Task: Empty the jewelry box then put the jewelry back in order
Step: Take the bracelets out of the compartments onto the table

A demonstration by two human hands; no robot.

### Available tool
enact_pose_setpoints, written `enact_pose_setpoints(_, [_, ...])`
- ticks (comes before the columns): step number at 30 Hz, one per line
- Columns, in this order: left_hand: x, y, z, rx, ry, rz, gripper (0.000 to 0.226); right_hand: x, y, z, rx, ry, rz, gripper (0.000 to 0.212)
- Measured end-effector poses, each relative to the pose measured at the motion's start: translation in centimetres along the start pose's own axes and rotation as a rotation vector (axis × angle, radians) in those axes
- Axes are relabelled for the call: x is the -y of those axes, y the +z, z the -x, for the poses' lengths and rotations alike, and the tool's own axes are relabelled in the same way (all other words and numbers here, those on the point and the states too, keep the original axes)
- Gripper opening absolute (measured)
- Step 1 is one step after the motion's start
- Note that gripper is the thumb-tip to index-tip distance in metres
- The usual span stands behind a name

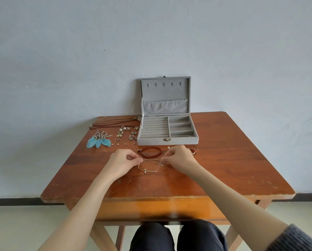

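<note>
Scuffed wooden table [224,160] against pale blue wall [79,51]. Grey jewelry box [167,131] open at rear. In front of box: silver bracelet [149,165] pinched by left hand [122,162] and right hand [180,158].

The right hand [180,156] is covering most of a second red bead bracelet [193,150], leaving only a few beads showing past the knuckles; the fingertips of both hands are curling under, hiding just where they are meeting the thin silver bracelet [149,165]; the small studs [118,143] beside the blue feather earrings [99,141] are reading as mere specks, their shapes too small to tell; the picture's lower edge is cutting off both forearms and the knees; the worktop [224,160] is hiding its far legs.
</note>
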State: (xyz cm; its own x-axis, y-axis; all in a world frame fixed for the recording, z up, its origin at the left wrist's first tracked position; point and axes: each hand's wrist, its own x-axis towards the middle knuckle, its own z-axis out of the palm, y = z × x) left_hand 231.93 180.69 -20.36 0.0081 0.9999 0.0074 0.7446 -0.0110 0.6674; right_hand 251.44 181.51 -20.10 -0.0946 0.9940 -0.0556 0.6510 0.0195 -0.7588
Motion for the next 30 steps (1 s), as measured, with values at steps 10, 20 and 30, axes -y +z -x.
enact_pose_setpoints(10, [-4.0, 2.4, -2.5, -0.024, 0.319, -0.031, 0.008, -2.6, -5.7, -1.6, -0.205, -0.202, 0.183, 0.017])
enact_pose_setpoints(20, [-7.6, 5.3, -10.9, -0.021, 0.355, -0.147, 0.008, -5.8, -7.7, -7.5, -0.345, -0.359, 0.545, 0.025])
enact_pose_setpoints(30, [-9.3, 7.1, -13.5, 0.08, 0.267, -0.404, 0.012, -6.8, -6.6, -9.7, -0.324, -0.406, 0.612, 0.03])
